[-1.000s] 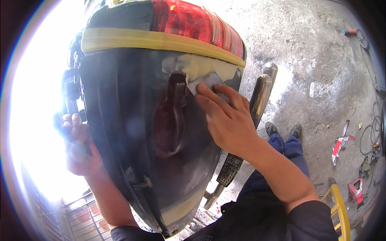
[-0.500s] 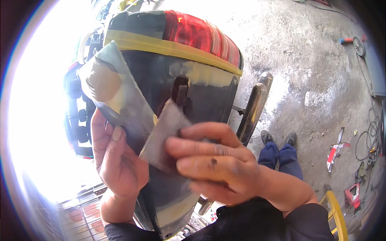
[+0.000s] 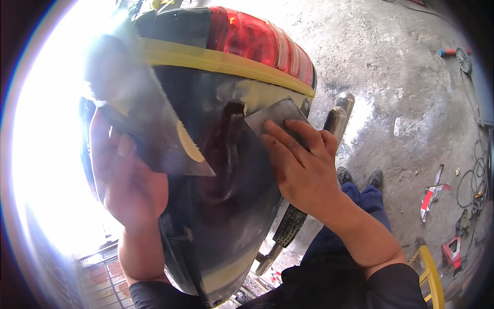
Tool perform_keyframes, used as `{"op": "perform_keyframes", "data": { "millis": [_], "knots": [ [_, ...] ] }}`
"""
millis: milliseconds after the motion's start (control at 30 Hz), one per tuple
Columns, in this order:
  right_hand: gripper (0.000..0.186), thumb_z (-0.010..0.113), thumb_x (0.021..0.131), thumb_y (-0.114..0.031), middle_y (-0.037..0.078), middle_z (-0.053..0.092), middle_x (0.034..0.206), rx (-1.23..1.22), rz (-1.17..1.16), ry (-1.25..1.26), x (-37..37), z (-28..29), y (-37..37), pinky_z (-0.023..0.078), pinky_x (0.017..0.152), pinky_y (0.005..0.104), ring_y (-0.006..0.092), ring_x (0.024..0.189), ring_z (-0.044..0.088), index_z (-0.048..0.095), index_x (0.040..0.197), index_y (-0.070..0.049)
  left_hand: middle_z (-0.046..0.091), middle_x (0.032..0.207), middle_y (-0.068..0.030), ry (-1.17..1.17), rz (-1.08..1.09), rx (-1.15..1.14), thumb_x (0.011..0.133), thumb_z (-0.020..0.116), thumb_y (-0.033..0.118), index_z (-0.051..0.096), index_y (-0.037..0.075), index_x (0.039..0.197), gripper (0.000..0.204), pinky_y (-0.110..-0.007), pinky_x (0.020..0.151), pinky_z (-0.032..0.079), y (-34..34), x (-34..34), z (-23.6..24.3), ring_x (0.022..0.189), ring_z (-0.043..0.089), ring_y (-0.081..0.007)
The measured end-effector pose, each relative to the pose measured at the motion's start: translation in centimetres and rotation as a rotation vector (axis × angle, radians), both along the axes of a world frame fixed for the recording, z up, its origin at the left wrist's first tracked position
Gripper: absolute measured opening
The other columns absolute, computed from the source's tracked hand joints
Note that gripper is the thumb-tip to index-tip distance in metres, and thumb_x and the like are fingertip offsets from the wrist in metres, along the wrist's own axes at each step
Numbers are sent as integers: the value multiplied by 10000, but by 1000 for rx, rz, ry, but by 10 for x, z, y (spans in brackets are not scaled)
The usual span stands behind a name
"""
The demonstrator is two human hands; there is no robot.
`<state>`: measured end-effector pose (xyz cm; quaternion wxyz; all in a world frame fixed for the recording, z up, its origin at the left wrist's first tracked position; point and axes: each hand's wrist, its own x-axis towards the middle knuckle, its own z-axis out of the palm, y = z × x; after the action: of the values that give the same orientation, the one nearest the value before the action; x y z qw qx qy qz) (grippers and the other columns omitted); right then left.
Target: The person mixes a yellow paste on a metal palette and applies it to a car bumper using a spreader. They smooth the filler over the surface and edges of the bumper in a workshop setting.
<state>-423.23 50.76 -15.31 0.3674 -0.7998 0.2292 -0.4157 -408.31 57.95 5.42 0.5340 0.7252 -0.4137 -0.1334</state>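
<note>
My left hand [image 3: 131, 185] grips a flat plate [image 3: 149, 116], its upper part washed out by glare. A strip of pale yellow filler [image 3: 189, 144] lies along the plate's right edge. My right hand [image 3: 309, 172] holds a thin grey spreader [image 3: 280, 112], its fingers pressing on the flat face. The spreader is against the dark vehicle body panel [image 3: 247, 226], at the lower edge of a pale filler patch [image 3: 265, 93]. Left of the spreader is a dark reddish recess [image 3: 226, 154] in the panel. Yellow masking tape [image 3: 206, 59] runs below the red tail light [image 3: 244, 38].
Chrome pipes [image 3: 337, 116] and a black step pad [image 3: 290, 224] stick out right of the panel. Coiled cable [image 3: 471, 185], red and white scraps [image 3: 432, 198] and a yellow frame [image 3: 431, 278] are on the rough concrete floor [image 3: 391, 92]. Strong light floods the left.
My right hand has carried the spreader off the plate, up and right onto the panel. My left hand and the plate have shifted left; filler now shows on the plate's edge.
</note>
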Motion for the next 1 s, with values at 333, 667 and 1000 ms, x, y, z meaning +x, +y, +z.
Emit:
{"op": "perform_keyframes", "data": {
  "millis": [333, 667, 1000],
  "knots": [
    [451, 700, 678, -101, -5, 664, 1297, -76, 6, 81, 6, 13, 0, 371, 923, 428, 233, 1184, 549, 700, 1129, -110, 488, 1393, -224, 137, 20, -68, 1001, 436, 34, 245, -63, 1548, 587, -420, 1038, 456, 1, 5, 6, 1289, 517, -318],
    [455, 718, 718, -35, 15, 659, 1334, -26, -72, -17, 16, -2, -5, 356, 966, 419, 259, 1198, 567, 677, 1166, -108, 524, 1305, -203, 276, -10, -73, 1022, 458, 51, 272, -33, 1532, 549, -397, 920, 533, -7, 3, 6, 1183, 563, -295],
    [372, 708, 860, -42, 194, 636, 1350, 504, 296, -592, -27, 23, -20, 424, 1058, 443, 360, 1244, 561, 633, 1225, -38, 476, 1471, -203, 429, -93, -41, 955, 387, -24, 326, -81, 1508, 559, -447, 1180, 336, -13, -4, 2, 1387, 453, -306]
  ]
}}
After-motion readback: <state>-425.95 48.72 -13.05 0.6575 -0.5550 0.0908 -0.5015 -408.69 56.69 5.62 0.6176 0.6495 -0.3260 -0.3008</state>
